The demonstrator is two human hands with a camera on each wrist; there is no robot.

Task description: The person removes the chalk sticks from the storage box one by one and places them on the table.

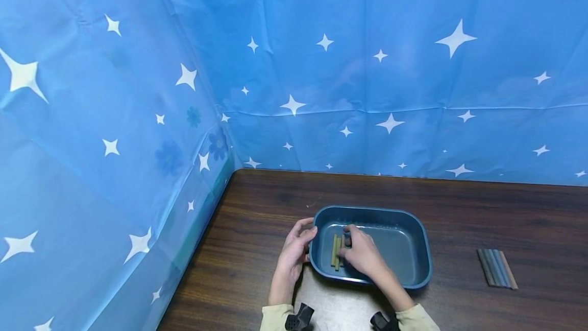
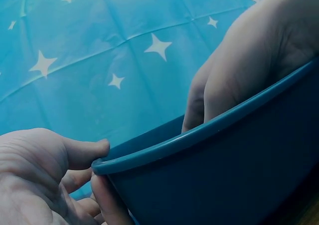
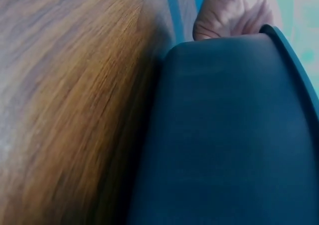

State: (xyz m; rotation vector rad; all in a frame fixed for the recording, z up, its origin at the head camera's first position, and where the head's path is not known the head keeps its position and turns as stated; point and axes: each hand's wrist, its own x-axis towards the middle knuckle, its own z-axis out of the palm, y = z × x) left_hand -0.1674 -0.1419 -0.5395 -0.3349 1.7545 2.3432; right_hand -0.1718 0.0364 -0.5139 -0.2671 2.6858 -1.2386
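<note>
A dark blue-green rectangular basin [image 1: 415, 259] with rounded corners stands on the table. My left hand [image 1: 294, 249] grips its left end; in the left wrist view the thumb of that left hand [image 2: 45, 170] lies at the rim, with fingers against the outer wall. Inside the basin, several yellow-green sticks [image 1: 334, 250] lie side by side toward the left. My right hand [image 1: 365, 254] reaches over the near rim, thumb and finger curled at the rightmost of these sticks. The right wrist view shows mainly the basin's outer wall [image 3: 234, 125], hiding the right fingertips.
On the dark wooden table [image 1: 455, 218], to the right of the basin, a row of grey, blue and tan sticks [image 1: 497, 268] lies side by side. A blue curtain with white stars [image 1: 367, 80] hangs behind and to the left of the table.
</note>
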